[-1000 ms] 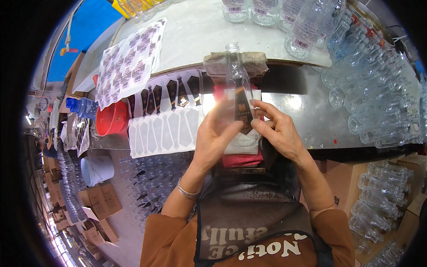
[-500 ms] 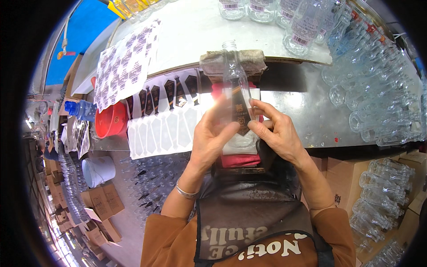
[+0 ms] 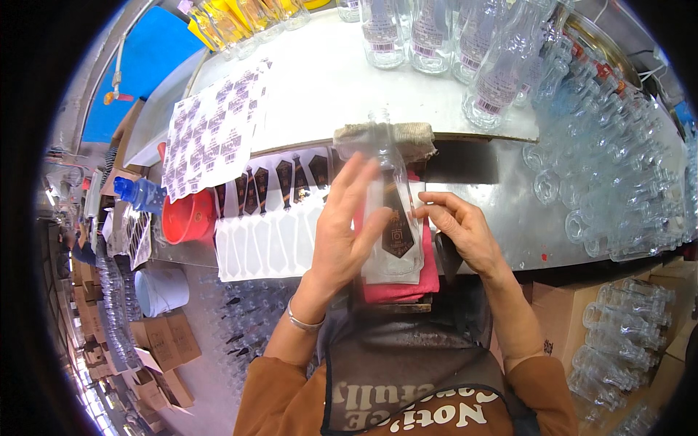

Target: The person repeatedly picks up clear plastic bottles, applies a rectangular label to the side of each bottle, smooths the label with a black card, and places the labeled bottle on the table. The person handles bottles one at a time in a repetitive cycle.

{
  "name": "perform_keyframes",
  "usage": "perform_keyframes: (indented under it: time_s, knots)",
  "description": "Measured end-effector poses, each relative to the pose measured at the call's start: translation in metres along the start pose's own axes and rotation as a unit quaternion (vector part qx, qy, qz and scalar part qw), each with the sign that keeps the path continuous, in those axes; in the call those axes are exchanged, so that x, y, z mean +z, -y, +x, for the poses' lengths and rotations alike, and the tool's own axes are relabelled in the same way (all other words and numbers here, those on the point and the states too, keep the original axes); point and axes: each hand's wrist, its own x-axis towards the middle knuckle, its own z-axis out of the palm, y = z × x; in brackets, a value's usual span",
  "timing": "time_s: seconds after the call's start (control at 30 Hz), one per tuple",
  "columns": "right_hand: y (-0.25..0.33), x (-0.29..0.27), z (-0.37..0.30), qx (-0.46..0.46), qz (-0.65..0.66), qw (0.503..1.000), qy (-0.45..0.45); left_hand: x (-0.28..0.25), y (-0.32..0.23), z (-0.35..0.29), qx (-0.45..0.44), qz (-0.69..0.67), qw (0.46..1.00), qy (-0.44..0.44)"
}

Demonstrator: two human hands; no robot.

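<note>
A clear glass bottle (image 3: 401,258) lies on its back before me, its neck pointing away on a cloth-wrapped rest (image 3: 414,138). Its body is over a white sheet on a red cloth (image 3: 430,280). A dark, tie-shaped label (image 3: 396,231) with gold marks is on the bottle's upper side. My left hand (image 3: 345,229) is at the bottle's left side, fingers stretched out and slightly blurred, the thumb near the label. At the right edge of the bottle is my right hand (image 3: 465,232), its fingers bent and the thumb and index fingertips slightly apart.
On the left is a sheet of dark labels (image 3: 285,182), partly peeled, below a sheet of small printed labels (image 3: 214,127). A red bucket (image 3: 187,218) stands beside them. Labelled bottles (image 3: 429,43) stand at the back; many clear bottles (image 3: 611,160) lie stacked at right. A carton (image 3: 556,312) is lower right.
My left fingers have lifted and stretched out further away from me. My right fingers have curled closer together by the bottle's edge. The bottle and table appear slightly lower in the view.
</note>
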Motion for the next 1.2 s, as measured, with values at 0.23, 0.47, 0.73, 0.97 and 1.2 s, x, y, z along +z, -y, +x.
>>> perform_keyframes:
  time_s: [0.23, 0.47, 0.73, 0.97, 1.2]
  knots:
    - [-0.013, -0.004, 0.001, -0.005, 0.15, 0.987, -0.062, 0.004, -0.003, 0.006, 0.009, 0.065, 0.998, 0.012]
    - [0.004, -0.002, 0.004, -0.029, 0.184, 0.98, -0.075, 0.005, -0.001, 0.006, 0.012, 0.069, 0.997, 0.011]
    - [0.042, 0.001, 0.052, -0.231, -0.132, 0.957, -0.113, 0.006, 0.0, 0.006, 0.014, 0.052, 0.999, 0.0]
    - [0.062, 0.007, 0.066, -0.304, -0.244, 0.906, -0.163, 0.01, 0.005, 0.004, -0.003, 0.001, 1.0, -0.011]
    - [0.083, 0.01, 0.08, -0.39, -0.355, 0.839, -0.134, 0.011, 0.001, 0.004, -0.012, -0.02, 1.0, -0.02]
